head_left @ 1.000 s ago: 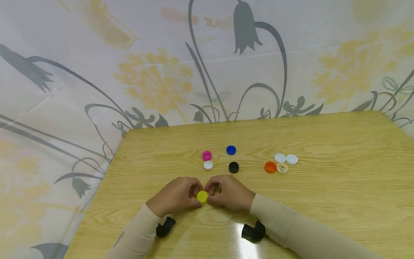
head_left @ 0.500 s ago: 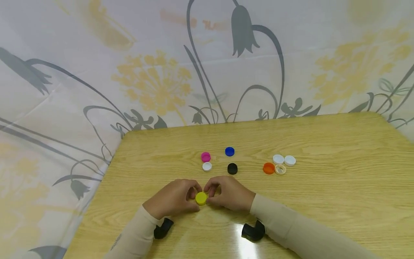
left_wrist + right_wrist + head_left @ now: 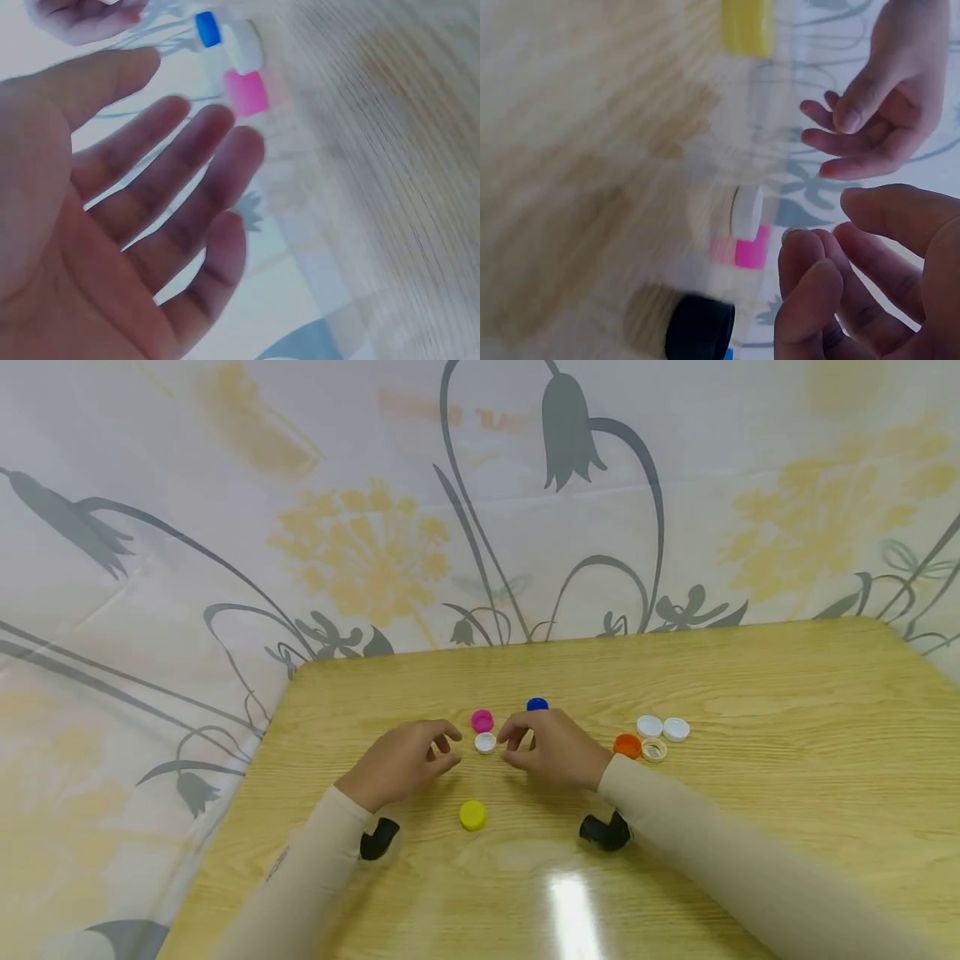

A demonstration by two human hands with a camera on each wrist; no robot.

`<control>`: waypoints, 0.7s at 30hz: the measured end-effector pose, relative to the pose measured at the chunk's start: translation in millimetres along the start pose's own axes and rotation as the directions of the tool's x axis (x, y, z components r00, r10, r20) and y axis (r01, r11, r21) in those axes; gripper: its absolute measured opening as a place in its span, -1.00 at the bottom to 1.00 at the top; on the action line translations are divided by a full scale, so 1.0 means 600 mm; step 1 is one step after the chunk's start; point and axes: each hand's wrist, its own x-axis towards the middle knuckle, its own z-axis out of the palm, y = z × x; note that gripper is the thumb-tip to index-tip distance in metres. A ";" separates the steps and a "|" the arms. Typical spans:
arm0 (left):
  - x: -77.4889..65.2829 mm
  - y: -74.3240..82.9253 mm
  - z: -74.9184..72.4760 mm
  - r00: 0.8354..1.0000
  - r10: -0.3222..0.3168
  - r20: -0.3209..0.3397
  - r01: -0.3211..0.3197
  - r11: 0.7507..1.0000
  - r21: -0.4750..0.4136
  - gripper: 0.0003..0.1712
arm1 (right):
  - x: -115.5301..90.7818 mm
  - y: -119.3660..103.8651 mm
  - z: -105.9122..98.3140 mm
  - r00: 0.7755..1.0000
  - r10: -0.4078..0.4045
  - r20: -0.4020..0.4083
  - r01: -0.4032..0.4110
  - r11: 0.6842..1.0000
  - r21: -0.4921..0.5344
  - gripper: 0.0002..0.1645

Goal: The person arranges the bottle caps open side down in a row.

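Observation:
In the head view a small white bottle cap lies on the table between my two hands. My left hand is just left of it, thumb and fingers apart, holding nothing. My right hand is close on its right side, fingers loosely bent and apart from the thumb. Nearer to me lies a yellow cap, untouched. Just behind the white cap is a pink cap. A blue cap shows partly above my right hand. The black cap appears in the right wrist view; my right hand hides it from the head view.
Right of my right hand sit an orange cap, a cream ring-like cap and two white caps in a cluster. A patterned cloth stands behind the wooden table. Black devices are worn under both wrists.
Both hands have let go of the yellow cap, which stays on the table. They have moved forward, away from the body, to either side of the small white cap.

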 end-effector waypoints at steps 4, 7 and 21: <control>0.030 -0.005 0.003 1.000 0.001 -0.023 -0.001 0.999 0.038 -0.65 | 0.022 0.008 -0.017 1.000 -0.006 0.022 0.007 0.996 -0.087 -0.79; 0.051 -0.008 0.007 1.000 0.003 -0.023 -0.001 0.998 0.061 -0.65 | 0.041 0.009 -0.025 0.999 -0.022 0.040 0.027 0.992 -0.126 -0.77; 0.105 -0.014 0.016 0.999 -0.023 -0.036 0.026 0.995 0.092 -0.62 | 0.108 0.026 -0.025 0.991 -0.006 0.134 0.048 0.948 -0.314 -0.69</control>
